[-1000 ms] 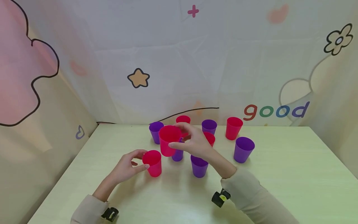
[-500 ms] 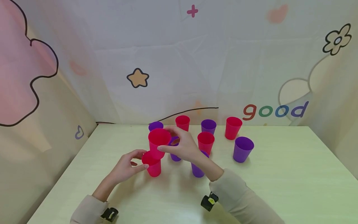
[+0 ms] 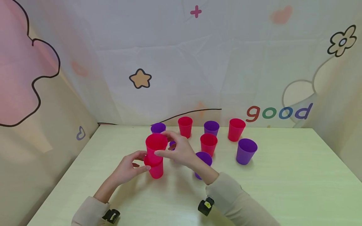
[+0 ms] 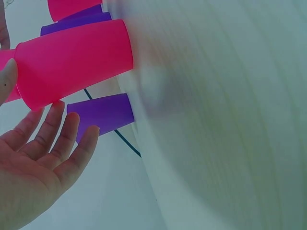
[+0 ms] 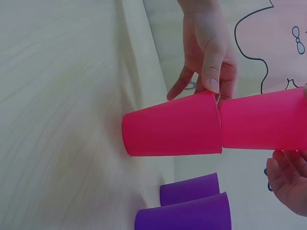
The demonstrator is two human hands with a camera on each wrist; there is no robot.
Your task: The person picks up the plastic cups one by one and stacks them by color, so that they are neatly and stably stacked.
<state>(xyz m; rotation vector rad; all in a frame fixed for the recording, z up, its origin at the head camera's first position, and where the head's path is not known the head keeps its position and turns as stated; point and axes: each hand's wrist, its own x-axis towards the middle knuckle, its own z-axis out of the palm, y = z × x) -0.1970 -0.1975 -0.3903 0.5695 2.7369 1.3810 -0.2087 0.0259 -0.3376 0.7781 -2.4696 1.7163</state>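
A person's right hand [image 3: 181, 151], half closed, pinches the upper red cup [image 3: 155, 147] upright over the lower red cup [image 3: 156, 170] on a pale table [image 3: 282, 175] — base at mouth, long axes nearly in line. The left hand [image 3: 127, 169], nearer the lower one, loosely holds its rim. Both cups look plain, smooth, tapered.

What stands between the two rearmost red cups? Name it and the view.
A purple cup stands between the left red cup and the right red cup, as the head view shows; a nearer red cup hides its base.
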